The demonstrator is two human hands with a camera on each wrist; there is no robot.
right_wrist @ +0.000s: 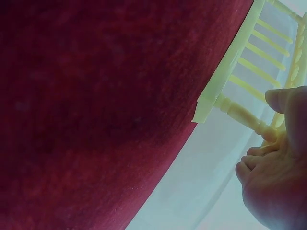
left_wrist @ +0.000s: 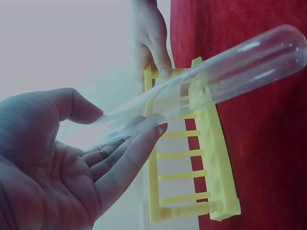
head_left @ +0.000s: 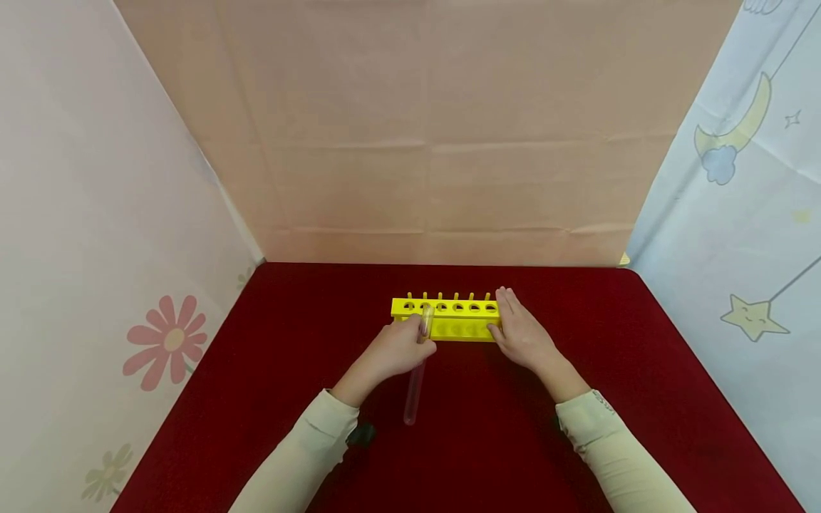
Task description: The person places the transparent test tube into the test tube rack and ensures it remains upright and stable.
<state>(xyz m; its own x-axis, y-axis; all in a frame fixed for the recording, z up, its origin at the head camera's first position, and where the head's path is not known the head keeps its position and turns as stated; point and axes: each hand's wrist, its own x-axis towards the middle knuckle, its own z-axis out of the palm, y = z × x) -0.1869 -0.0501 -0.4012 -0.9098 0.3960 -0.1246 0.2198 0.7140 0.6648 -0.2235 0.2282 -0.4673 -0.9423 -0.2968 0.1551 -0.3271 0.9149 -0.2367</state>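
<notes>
A clear test tube (head_left: 415, 392) slants in my left hand (head_left: 399, 348), pinched between thumb and fingers. In the head view its rounded end points down toward me, and the upper end overlaps the front of a yellow test tube rack (head_left: 463, 328). The left wrist view has the tube (left_wrist: 259, 60) crossing in front of the rack (left_wrist: 216, 163). My right hand (head_left: 524, 340) holds the rack's right end, thumb at the front and fingers along the side. In the right wrist view, fingers of the right hand (right_wrist: 283, 177) meet the rack's end post (right_wrist: 240, 115).
The rack has a row of round holes on top and upright pegs (head_left: 456, 296) behind. It stands on a dark red tabletop (head_left: 308, 320). A plain beige sheet (head_left: 423, 142) hangs at the back, with printed sheets on the left (head_left: 96, 214) and right (head_left: 737, 235).
</notes>
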